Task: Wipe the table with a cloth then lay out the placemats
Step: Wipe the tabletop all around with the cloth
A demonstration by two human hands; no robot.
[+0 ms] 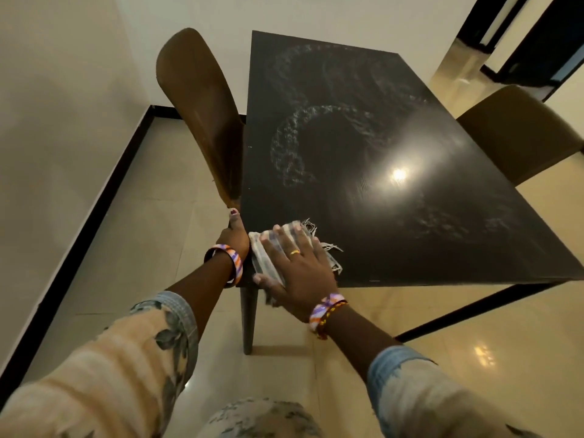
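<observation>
Surface (410, 216): streaked, wiping underway | right hand (300, 267) fingers flat on cloth (268, 263) | left hand (234, 238) grips edge | placemats unseen, unlaid

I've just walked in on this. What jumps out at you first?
The dark table with curling wet wipe streaks across its middle and far part, and a bright light glare right of centre. At its near left corner the right hand presses a fringed striped cloth flat, while the left hand grips the table's edge beside a brown chair.
</observation>
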